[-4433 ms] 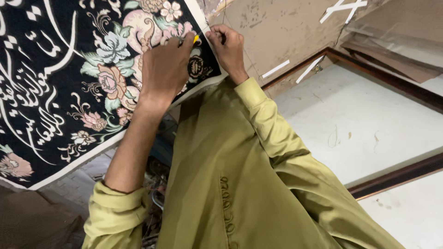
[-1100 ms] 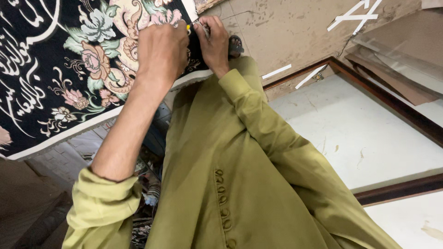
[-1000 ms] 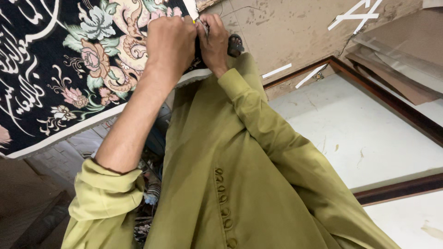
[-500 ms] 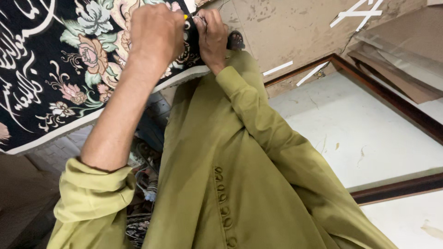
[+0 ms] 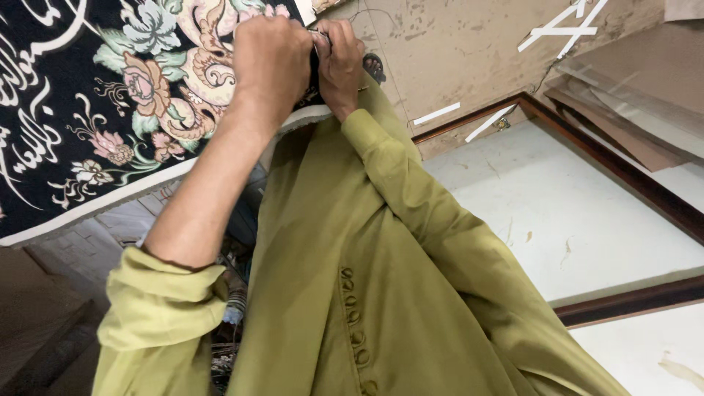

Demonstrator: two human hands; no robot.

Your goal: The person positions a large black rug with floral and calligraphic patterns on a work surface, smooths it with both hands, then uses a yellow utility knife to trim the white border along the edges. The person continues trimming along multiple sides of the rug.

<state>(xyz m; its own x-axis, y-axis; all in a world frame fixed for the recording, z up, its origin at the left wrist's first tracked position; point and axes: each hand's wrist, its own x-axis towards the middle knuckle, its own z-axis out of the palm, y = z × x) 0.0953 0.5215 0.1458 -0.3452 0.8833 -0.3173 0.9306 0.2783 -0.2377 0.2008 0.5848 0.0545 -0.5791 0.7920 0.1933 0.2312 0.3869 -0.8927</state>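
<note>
A black cloth panel [image 5: 88, 110] with pink and green embroidered flowers, white lettering and a white border fills the upper left. My left hand [image 5: 271, 62] is closed as a fist over its lower right corner, the forearm bare below a rolled olive sleeve. My right hand [image 5: 341, 62] pinches the same corner from the right, fingers touching the left hand. A small pale object [image 5: 320, 40] shows between the two hands; what it is I cannot tell.
A dark wooden frame [image 5: 623, 183] around a pale scuffed board [image 5: 557, 220] lies at the right. Behind it is a stained beige wall [image 5: 455, 59] with white tape strips. Brown sheets [image 5: 631, 110] lean at the upper right. Cluttered small items [image 5: 231, 308] sit below the cloth.
Both hands have stayed together on the cloth's corner and shifted slightly up and right. A yellow and white bit seen between them earlier is now mostly hidden.
</note>
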